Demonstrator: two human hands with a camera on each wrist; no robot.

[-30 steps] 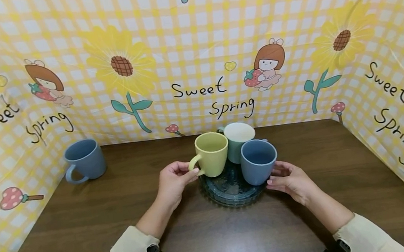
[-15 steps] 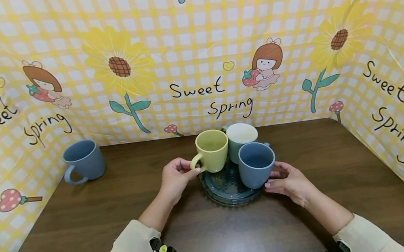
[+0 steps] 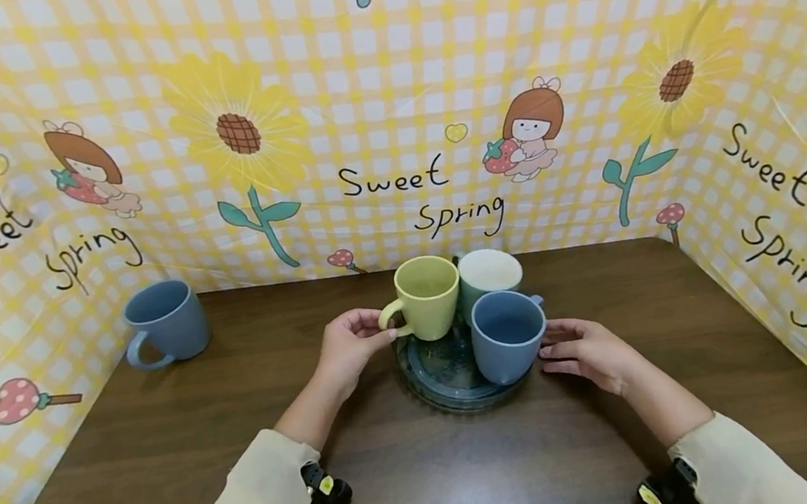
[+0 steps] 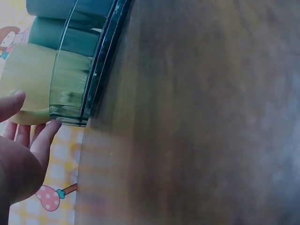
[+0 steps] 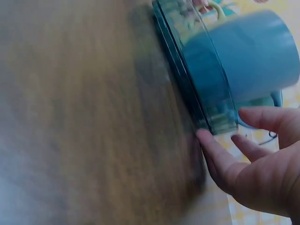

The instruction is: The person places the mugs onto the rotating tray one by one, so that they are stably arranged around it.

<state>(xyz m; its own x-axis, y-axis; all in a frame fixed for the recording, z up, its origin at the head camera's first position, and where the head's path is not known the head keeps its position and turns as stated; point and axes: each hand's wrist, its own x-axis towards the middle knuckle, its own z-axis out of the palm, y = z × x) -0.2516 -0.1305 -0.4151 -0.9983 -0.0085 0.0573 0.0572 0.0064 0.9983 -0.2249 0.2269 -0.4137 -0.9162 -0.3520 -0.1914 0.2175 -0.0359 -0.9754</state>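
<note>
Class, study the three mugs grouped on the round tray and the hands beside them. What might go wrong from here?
1. The left hand holds the yellow mug by its handle; a sharp pull might tip it.
2. The green mug stands close behind the others on the round tray, so a jolt might knock them together.
3. The right hand is right beside the blue mug near the tray's edge; a slip might topple it.
</note>
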